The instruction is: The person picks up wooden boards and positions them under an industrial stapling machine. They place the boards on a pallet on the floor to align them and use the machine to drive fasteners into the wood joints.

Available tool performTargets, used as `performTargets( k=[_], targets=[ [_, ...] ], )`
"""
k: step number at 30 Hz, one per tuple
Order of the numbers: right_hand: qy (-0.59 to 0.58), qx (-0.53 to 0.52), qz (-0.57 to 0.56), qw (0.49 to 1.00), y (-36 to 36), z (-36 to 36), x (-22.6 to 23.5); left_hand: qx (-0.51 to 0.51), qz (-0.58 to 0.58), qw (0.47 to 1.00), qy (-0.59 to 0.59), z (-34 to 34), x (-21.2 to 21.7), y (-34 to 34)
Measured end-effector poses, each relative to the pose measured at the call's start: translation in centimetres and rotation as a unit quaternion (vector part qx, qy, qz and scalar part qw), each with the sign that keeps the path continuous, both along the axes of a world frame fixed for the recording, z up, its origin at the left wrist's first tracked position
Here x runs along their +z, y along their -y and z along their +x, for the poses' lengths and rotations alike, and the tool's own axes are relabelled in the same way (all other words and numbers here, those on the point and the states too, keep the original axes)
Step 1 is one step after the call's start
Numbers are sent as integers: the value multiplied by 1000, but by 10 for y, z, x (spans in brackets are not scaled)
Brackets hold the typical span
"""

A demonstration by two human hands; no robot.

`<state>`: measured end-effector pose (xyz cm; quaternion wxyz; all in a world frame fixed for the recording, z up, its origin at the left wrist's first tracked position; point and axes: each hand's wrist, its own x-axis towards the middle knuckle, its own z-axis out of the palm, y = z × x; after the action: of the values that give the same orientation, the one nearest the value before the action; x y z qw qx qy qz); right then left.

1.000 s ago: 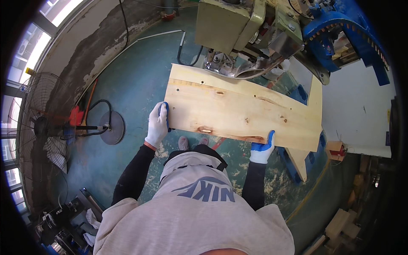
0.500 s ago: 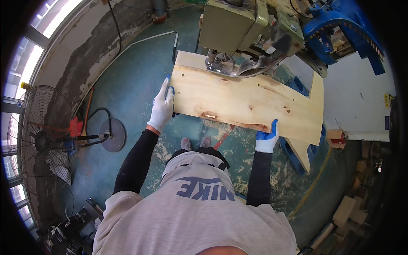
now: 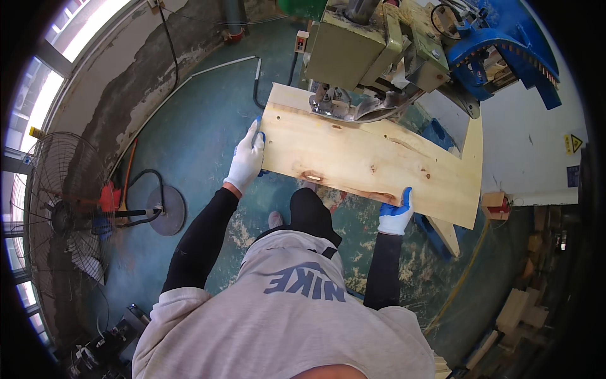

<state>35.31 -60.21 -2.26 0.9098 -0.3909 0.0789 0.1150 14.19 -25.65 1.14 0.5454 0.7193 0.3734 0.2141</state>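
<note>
A wide pale pine board (image 3: 372, 158) with knots lies flat in front of me, its far edge under the metal head of a beige machine (image 3: 360, 57). My left hand (image 3: 246, 161), in a white and blue glove, grips the board's left end. On the near long edge toward the right, my right hand (image 3: 396, 215) in a matching glove holds the board from below. My grey sweatshirt and black sleeves fill the lower middle of the view.
A blue machine part (image 3: 505, 50) sits at the upper right beside a white panel (image 3: 543, 164). A standing fan (image 3: 63, 208) and a round black base (image 3: 165, 211) with a cable are on the green floor at left. Stacked wood pieces (image 3: 514, 316) lie at lower right.
The board has moved away from me, further under the machine head. Both hands went with it and kept their grip, and my arms are more stretched out.
</note>
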Motion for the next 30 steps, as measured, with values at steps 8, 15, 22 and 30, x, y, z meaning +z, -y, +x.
performTargets(
  k=[8,15,22,30],
  targets=[
    [-3,22,3,1000,11,-1,-15,-15,66,997,41,1,-15,-5],
    [-6,18,-20,1000,15,1,-17,-12,-24,999,32,0,-2,-1],
    [-33,20,41,998,5,7,-36,-1,60,996,66,0,13,5],
    [-33,9,23,999,22,-3,-25,23,48,998,34,6,35,10]
  ],
)
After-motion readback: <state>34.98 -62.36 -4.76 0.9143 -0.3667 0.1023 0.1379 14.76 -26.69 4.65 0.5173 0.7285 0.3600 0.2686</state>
